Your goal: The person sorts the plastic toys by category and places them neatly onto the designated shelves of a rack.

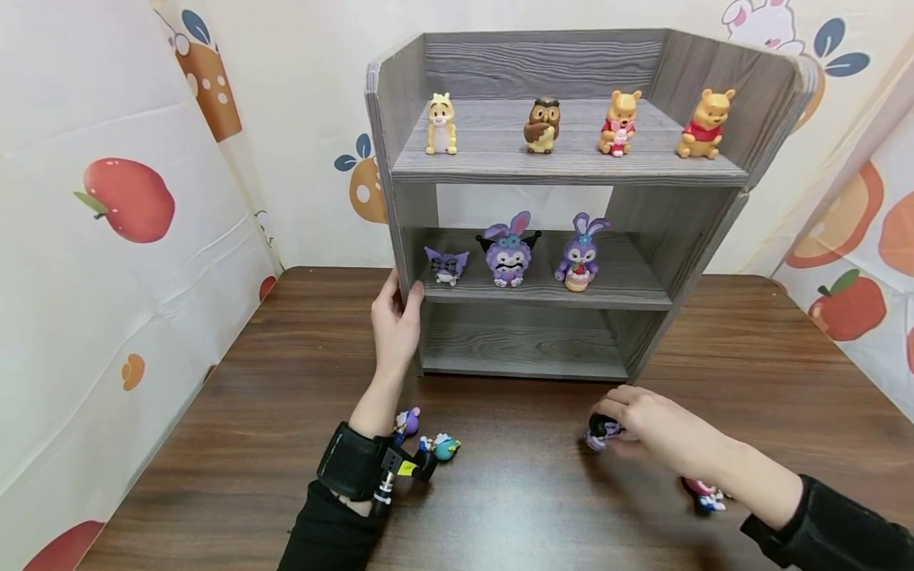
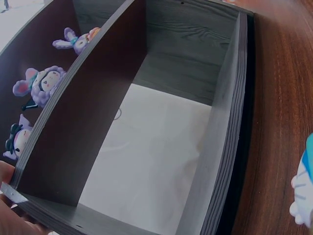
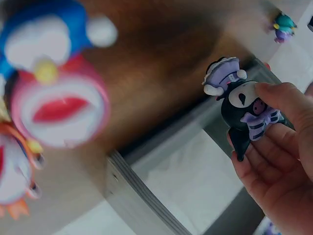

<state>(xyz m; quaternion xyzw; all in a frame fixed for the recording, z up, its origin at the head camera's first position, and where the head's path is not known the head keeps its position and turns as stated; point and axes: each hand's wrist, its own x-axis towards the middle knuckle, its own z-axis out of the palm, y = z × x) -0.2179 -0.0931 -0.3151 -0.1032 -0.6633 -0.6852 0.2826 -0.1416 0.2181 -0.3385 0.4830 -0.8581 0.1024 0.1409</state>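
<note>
A grey wood-grain display shelf (image 1: 528, 341) with three levels stands on the brown table. My left hand (image 1: 396, 327) grips its left side panel near the middle level, with the thumb at the front edge. Between the thumb and fingers of my right hand (image 1: 646, 420) is a small black-and-purple figurine (image 3: 244, 105) with a white face and a frilly lilac skirt. It is held low over the table, in front of the shelf's lower right corner. In the right wrist view the figurine is upside down, its skirt towards the top.
Yellow and brown figurines, among them an owl (image 1: 542, 127), line the top level. Three purple figurines, one a rabbit (image 1: 579, 254), stand on the middle level. Small figurines (image 1: 444, 446) lie beside my left wrist. A pink-and-blue figurine (image 1: 705, 498) lies beneath my right forearm.
</note>
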